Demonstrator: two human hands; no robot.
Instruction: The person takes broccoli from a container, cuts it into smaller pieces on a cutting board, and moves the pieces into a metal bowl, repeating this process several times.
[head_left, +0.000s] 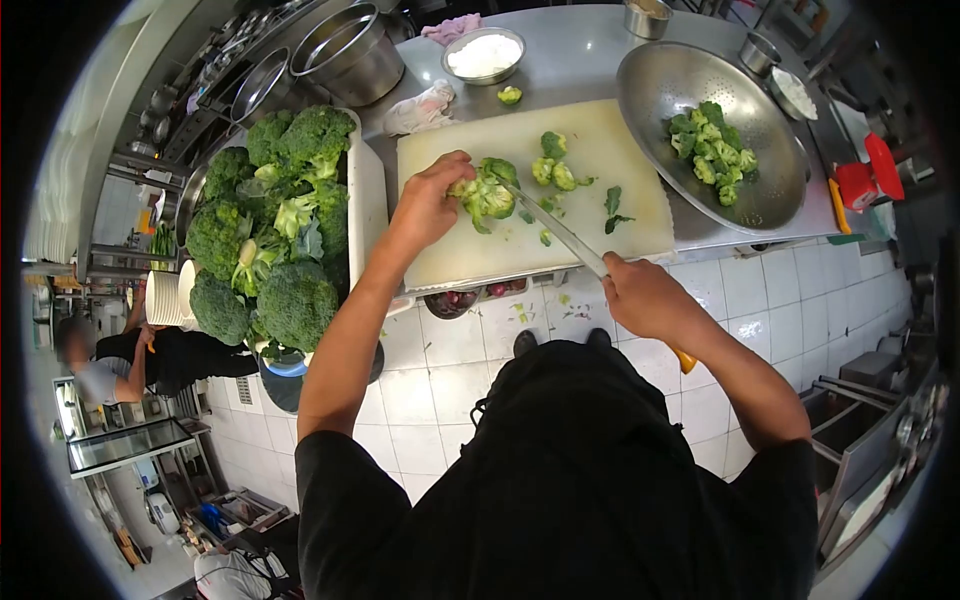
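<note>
My left hand (432,200) is closed on a head of broccoli (488,197) over the white cutting board (440,262). In my right hand (648,297) is a knife (570,238), its blade reaching to the broccoli's right side, where the tip meets the florets. Cut florets (556,172) and a dark broccoli leaf (615,210) lie on the board to the right, with small green scraps around them. A perforated metal colander (780,170) at the board's right holds a pile of cut florets (715,150).
To the left stands a white crate (368,190) heaped with whole broccoli heads (298,300). Behind the board are a crumpled cloth (420,108), a bowl of white contents (484,55) and metal pots (350,55). A red scale (866,178) sits far right. Another person (130,365) stands at far left.
</note>
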